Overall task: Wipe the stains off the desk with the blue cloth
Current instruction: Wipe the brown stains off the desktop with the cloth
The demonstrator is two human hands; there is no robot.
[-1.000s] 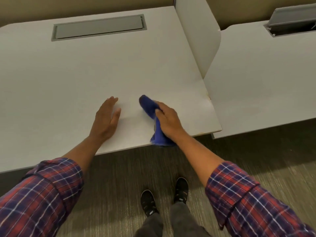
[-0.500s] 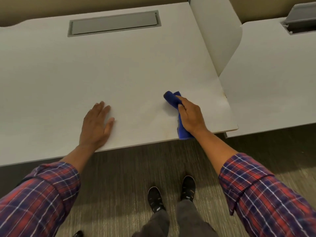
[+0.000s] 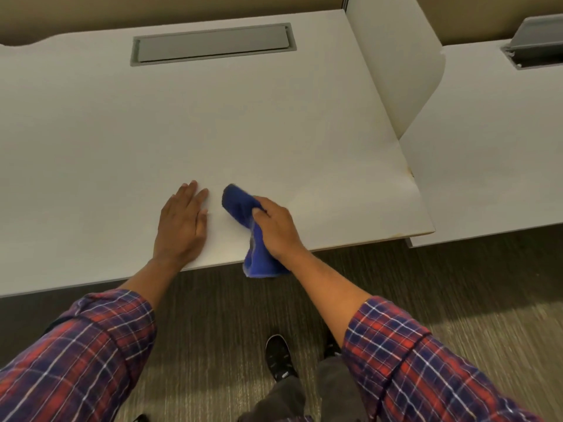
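Left hand [image 3: 182,222] lies flat, palm down, fingers spread a bit, on the white surface [image 3: 152,132] near its front edge, holding nothing. Right hand [image 3: 275,228] is closed round the blue cloth [image 3: 240,205], pressing it to the surface just right of the left hand, w/ a small gap between them. Cloth is bunched: far end pokes out past the fingers [image 3: 259,212], near end hangs over the front edge above the carpet [image 3: 213,315]. Faint yellowish patch [image 3: 307,199] shows right of the cloth, plus brownish marks by the right edge (small, hard to read). Grey cable hatch [image 3: 213,44] sits shut at the far side; white divider panel [image 3: 393,65] stands at far right. Plaid sleeves [image 3: 408,360] are pushed up both forearms.
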